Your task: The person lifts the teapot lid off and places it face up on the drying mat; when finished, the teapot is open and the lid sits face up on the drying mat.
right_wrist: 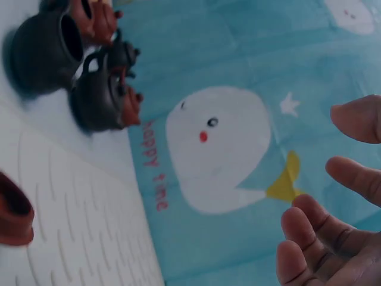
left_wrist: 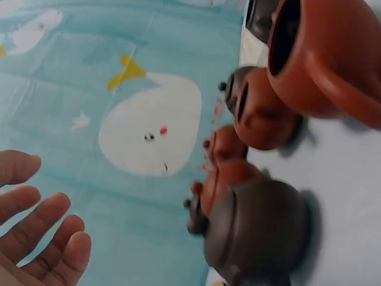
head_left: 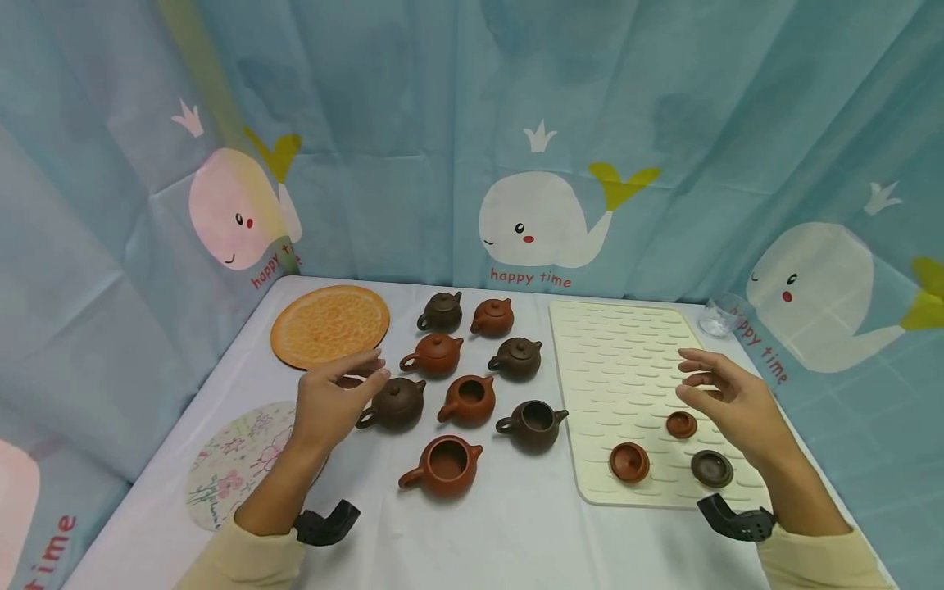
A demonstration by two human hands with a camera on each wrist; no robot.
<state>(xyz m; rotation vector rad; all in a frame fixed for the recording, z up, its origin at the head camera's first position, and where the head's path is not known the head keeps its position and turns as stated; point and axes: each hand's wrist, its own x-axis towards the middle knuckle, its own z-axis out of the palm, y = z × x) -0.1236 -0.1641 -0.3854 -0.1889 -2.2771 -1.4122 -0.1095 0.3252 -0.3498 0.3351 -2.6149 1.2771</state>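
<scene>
My left hand (head_left: 329,403) hovers with relaxed, slightly bent fingers and holds nothing. Right beside it in the head view is a dark lidded teapot (head_left: 398,406); a small reddish-brown piece shows partly behind the fingers. My right hand (head_left: 730,400), also bare of any object, hangs over the cream mat (head_left: 619,360) with fingers apart. Below it lie a small red lid (head_left: 682,426), a larger red lid (head_left: 629,465) and a dark lid (head_left: 712,469). Lidless are a dark teapot (head_left: 533,436), a red teapot (head_left: 472,407) and a front red teapot (head_left: 450,479).
Behind stand more lidded teapots: two red ones, including a red teapot (head_left: 437,356), and two dark ones, including a dark teapot (head_left: 519,360). An orange round placemat (head_left: 329,325) and a floral round mat (head_left: 229,467) lie left. A clear cup (head_left: 717,315) stands at the back right.
</scene>
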